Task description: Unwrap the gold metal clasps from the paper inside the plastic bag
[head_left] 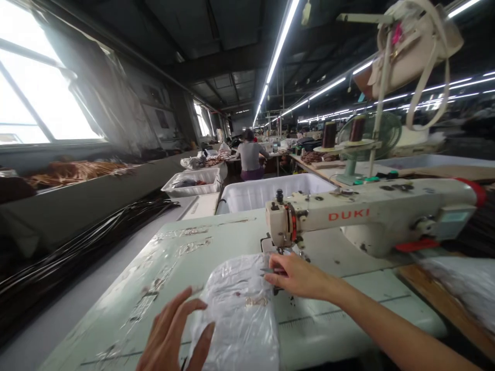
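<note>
A white, rounded-end piece that looks wrapped in clear plastic (pixel 232 324) lies flat on the pale green sewing table (pixel 309 319). My left hand (pixel 176 330) is at its left edge, fingers spread and holding nothing; whether a fingertip touches the piece I cannot tell. At its upper right edge, my right hand (pixel 292 275) is closed on a small pointed metal tool (pixel 266 270), whose tip points left; the rest is hidden in the fingers. Just behind this hand stands the head of a white sewing machine (pixel 282 221). Its needle area is partly hidden.
White plastic bins (pixel 270 188) stand behind the table. Thread cones (pixel 329 135) and a hanging handbag (pixel 410 56) are above the machine. Long dark strips (pixel 77 257) lie at the left. Farther back sits a person in a grey top (pixel 250 154).
</note>
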A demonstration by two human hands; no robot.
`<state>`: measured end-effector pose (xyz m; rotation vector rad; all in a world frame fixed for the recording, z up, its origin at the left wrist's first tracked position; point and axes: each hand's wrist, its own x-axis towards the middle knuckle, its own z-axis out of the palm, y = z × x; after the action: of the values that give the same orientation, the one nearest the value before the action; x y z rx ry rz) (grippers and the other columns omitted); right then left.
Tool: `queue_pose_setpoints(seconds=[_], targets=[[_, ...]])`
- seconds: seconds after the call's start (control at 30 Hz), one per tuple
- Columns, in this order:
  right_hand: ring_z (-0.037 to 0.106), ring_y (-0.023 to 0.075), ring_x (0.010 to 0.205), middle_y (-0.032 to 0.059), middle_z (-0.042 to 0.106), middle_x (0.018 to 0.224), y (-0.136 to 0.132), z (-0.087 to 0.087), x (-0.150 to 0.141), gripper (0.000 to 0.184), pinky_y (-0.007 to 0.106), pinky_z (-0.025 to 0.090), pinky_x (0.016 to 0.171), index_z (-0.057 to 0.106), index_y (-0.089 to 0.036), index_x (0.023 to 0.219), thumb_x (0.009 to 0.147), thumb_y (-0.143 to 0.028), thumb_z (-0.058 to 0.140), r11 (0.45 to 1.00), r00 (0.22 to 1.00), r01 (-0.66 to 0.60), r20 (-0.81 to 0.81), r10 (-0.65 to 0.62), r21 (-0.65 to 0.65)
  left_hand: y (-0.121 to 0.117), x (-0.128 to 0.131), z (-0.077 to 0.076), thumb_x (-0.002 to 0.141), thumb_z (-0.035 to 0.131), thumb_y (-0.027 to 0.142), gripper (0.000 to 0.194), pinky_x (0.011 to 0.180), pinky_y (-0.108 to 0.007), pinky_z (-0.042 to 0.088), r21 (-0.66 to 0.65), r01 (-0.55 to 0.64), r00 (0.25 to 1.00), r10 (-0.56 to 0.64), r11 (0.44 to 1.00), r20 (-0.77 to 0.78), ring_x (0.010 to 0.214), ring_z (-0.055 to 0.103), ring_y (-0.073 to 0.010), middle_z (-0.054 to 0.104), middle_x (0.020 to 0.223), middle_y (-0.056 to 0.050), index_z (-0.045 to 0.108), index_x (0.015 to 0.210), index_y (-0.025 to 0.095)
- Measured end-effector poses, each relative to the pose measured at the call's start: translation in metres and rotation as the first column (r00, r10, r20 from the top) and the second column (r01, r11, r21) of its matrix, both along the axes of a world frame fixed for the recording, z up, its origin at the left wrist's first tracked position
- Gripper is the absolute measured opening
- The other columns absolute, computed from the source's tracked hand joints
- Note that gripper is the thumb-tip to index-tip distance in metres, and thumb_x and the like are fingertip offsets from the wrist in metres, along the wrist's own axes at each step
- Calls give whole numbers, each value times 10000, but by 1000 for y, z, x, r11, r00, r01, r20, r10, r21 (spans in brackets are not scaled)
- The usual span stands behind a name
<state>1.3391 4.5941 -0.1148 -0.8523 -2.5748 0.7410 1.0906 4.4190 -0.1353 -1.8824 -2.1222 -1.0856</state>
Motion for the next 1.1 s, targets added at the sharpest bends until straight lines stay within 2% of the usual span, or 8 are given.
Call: queue_pose_setpoints(seconds=[0.07,0.13,0.27,0.37,0.5,0.6,0.77,1.1], targets=[[483,103,578,-27,580,683,2,-5,15,353,207,304,521,508,-186,851,905,-534,473,1000,1000,1,-15,0,24,20,7,0,796,600,483,447,973,-476,464,-53,107,975,-115,993,-191,1225,490,-285,543,1315,-66,526,1194,294],[490,105,573,-26,584,676,3,-6,25,377,217,296,524,496,-188,822,940,-534,404,992,999,-41,1,41,123,39,20,2,824,566,496,486,967,-461,458,-172,207,942,-243,963,-231,1205,504,-277,571,1285,-73,489,1250,275],[569,142,589,-4,648,720,-4,-6,32,401,261,254,522,517,-194,875,971,-530,322,910,986,-123,155,66,395,64,46,9,837,572,450,231,846,-391,448,-467,259,930,-349,845,-116,925,606,-234,670,962,-28,607,927,240],[602,171,601,2,656,720,-12,-9,31,416,273,265,509,520,-188,897,903,-594,433,868,964,-193,254,81,457,70,54,12,857,531,312,117,770,-328,411,-563,258,942,-335,785,-34,850,599,-206,659,848,-3,597,811,227],[618,179,716,25,648,824,-10,-12,25,311,287,380,606,524,-165,924,944,-467,452,790,956,-250,272,110,560,70,57,13,919,411,352,245,736,-308,387,-561,322,930,-365,762,38,818,582,-201,629,808,-14,598,829,221],[609,173,757,25,624,884,-1,-17,19,242,282,396,593,536,-188,972,979,-391,403,755,949,-251,306,70,606,69,60,11,950,337,402,330,767,-311,390,-522,384,912,-399,762,89,827,571,-192,597,842,-16,588,825,228],[597,195,762,39,615,841,8,-22,8,445,301,417,619,558,-177,925,932,-578,364,727,954,-240,294,55,644,67,62,5,958,311,417,342,801,-296,409,-489,392,911,-401,779,92,874,571,-184,551,890,-30,587,881,231],[598,163,709,54,670,851,18,-12,-11,513,268,316,527,595,-154,862,953,-572,312,709,849,-507,426,313,489,64,65,13,965,321,374,330,791,-271,419,-442,416,896,-440,794,53,869,577,-170,566,893,-38,583,841,216]])
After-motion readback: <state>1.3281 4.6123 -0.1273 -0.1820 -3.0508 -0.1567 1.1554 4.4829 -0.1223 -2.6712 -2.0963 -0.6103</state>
